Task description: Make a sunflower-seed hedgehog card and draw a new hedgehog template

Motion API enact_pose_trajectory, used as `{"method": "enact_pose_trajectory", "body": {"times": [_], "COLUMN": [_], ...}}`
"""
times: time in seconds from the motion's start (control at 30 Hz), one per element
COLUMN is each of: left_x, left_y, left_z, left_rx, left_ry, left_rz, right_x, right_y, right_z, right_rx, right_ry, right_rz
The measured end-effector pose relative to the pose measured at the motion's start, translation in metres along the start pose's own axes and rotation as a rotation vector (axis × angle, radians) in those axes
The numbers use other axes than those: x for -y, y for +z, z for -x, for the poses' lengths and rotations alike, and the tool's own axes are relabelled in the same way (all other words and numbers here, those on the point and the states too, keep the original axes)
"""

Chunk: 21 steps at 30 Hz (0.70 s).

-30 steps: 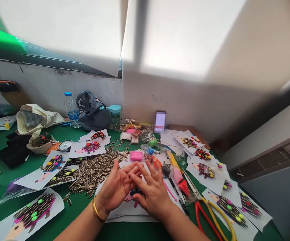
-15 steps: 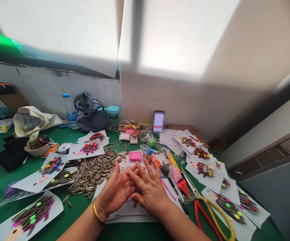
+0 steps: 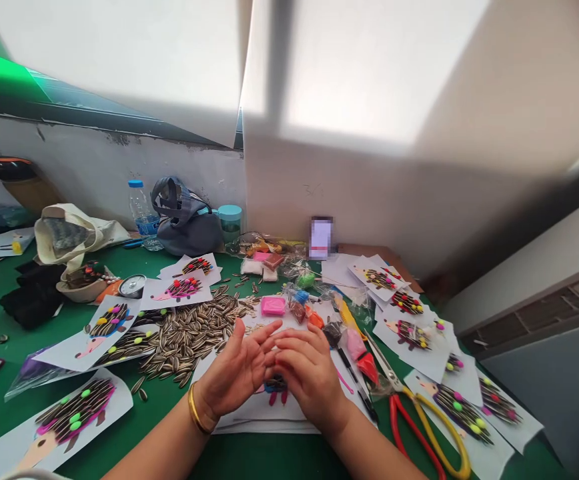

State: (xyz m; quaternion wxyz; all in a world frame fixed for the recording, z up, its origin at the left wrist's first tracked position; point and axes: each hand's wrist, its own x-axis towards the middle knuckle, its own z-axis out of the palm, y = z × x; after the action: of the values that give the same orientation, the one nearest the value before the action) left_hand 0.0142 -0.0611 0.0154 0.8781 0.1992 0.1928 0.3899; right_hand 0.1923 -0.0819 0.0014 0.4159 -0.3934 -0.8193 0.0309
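Far L of the sunflower-seed pile [image 3: 189, 337], at the back: brown tumbler [image 3: 37, 191] w/ dark lid, contents hidden; nearer, open cream cloth bag [image 3: 107, 232] w/ grey stuff inside, then small cream pouch [image 3: 72, 303] w/ red & green bits. Behind pile: blue-cap water bottle [image 3: 143, 210], blue-grey handbag [image 3: 189, 230] & teal-lid jar [image 3: 230, 225], contents greenish. Behind-R of pile: bagged green clay [image 3: 306, 280]; R of pile: clear packet w/ pink & red clay [image 3: 355, 343]. Surface is a green tabletop [image 3: 249, 457]: hedgehog cards [image 3: 102, 330] L of & partly under pile edge; just R of pile, paper stack [image 3: 249, 427] w/ hedgehog pic [image 3: 277, 385] on it, partly hidden by hands. L hand [image 3: 239, 370] palm up, fingers spread, not gripping; R hand [image 3: 314, 377] curled over L fingers, can't tell if it pinches a small bit. Farther R of pile: scissors [image 3: 394, 381] w/ red & yellow handles, then more hedgehog cards [image 3: 462, 410]. Room: low grey wall [image 3: 84, 157] behind-L of pile, pale sunlit wall [image 3: 369, 183] behind-R, phone [image 3: 321, 239] upright near its base, screen blurred.
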Motion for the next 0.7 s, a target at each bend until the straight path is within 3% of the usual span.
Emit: {"method": "enact_pose_trajectory", "body": {"times": [0.13, 0.27, 0.47, 0.7], "left_x": [-0.010, -0.015, -0.013, -0.010], "left_y": [-0.007, -0.017, -0.018, -0.020], "left_z": [-0.006, -0.011, -0.013, -0.014], "left_rx": [-0.184, -0.379, -0.454, -0.479], "left_ry": [0.200, 0.284, 0.272, 0.274], "left_rz": [-0.105, -0.156, -0.156, -0.166], "right_x": [-0.012, -0.020, -0.017, -0.013], "right_y": [-0.006, -0.006, -0.001, 0.004], "right_z": [0.005, 0.012, 0.021, 0.023], "right_rx": [-0.022, 0.053, 0.207, 0.220], "right_ry": [0.138, 0.200, 0.196, 0.169], "right_rz": [-0.084, -0.093, -0.100, -0.087]}}
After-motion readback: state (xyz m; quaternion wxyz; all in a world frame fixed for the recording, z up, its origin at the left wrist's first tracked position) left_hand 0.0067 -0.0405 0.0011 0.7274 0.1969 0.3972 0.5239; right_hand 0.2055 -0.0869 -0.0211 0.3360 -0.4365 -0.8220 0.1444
